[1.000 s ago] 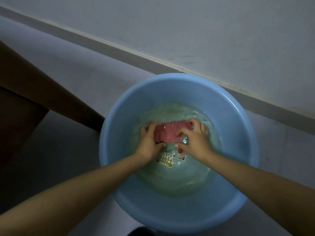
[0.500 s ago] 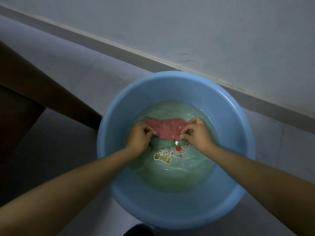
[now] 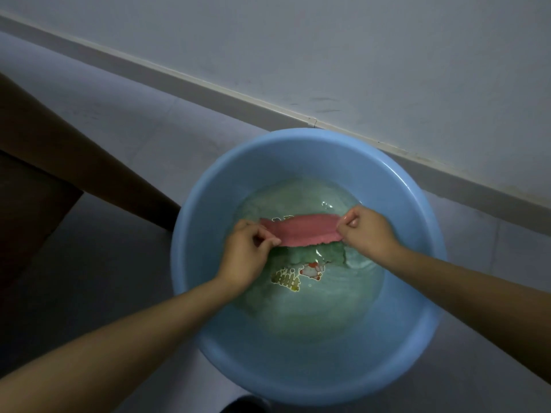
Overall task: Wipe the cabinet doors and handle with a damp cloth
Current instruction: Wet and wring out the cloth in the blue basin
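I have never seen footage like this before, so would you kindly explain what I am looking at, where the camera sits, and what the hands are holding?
No machine is involved: these are a person's two bare hands, filmed by one wide-angle camera worn on the head, looking forward and down. That is why both forearms reach in from the bottom of the picture.

On the pale floor, close to the wall's baseboard, stands a round blue basin with shallow water in it and a cartoon print on its bottom. The left hand and the right hand each pinch one end of a pink cloth, stretching it out over the water. The brown piece of furniture on the left is only partly in view.
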`<move>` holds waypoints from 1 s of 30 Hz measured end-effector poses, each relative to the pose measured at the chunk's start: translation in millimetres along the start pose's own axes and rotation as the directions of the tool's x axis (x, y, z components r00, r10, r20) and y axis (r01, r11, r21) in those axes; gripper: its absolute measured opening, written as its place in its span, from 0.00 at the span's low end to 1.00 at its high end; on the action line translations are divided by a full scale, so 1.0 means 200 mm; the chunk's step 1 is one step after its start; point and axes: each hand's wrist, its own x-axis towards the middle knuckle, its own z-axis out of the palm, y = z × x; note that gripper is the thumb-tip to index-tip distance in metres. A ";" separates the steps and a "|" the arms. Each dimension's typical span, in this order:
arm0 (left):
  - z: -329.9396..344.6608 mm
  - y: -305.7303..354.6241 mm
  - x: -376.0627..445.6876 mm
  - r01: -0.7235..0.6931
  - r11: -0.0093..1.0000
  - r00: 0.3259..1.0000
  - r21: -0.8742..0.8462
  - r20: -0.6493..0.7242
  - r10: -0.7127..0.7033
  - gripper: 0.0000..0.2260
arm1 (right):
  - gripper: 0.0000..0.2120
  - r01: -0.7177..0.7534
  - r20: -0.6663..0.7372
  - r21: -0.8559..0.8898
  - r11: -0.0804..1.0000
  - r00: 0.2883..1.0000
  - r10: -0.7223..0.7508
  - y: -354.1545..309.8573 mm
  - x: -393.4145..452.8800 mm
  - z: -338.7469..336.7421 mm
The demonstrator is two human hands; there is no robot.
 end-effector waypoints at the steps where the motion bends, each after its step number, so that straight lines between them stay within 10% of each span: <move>1: 0.01 -0.01 -0.01 0.014 0.999 0.999 0.033 0.041 -0.015 0.08 | 0.10 0.013 0.040 -0.085 0.996 0.999 -0.010 -0.01 -0.02 -0.01; 6: 0.03 -0.08 0.00 0.047 0.964 0.966 0.261 0.234 -0.110 0.08 | 0.11 0.073 0.276 -0.248 0.966 0.961 -0.002 0.01 -0.08 -0.02; 10: 0.06 -0.09 0.01 -0.027 0.916 0.979 0.399 0.198 -0.057 0.08 | 0.14 0.271 0.179 -0.387 0.882 0.960 -0.216 0.02 -0.08 0.01; 18: 0.17 -0.02 0.08 -0.344 0.828 0.883 0.442 0.451 0.126 0.37 | 0.30 0.421 0.337 -0.449 0.788 0.897 -0.287 0.01 -0.07 0.10; 25: 0.19 -0.05 0.15 -0.301 0.903 0.900 0.306 0.404 0.163 0.13 | 0.16 0.393 0.280 -0.340 0.854 0.910 -0.307 0.02 -0.04 0.12; 30: 0.09 0.03 0.15 0.046 0.999 0.930 -0.020 0.366 -0.035 0.07 | 0.03 0.205 0.216 0.110 0.973 0.950 -0.225 -0.04 -0.03 0.05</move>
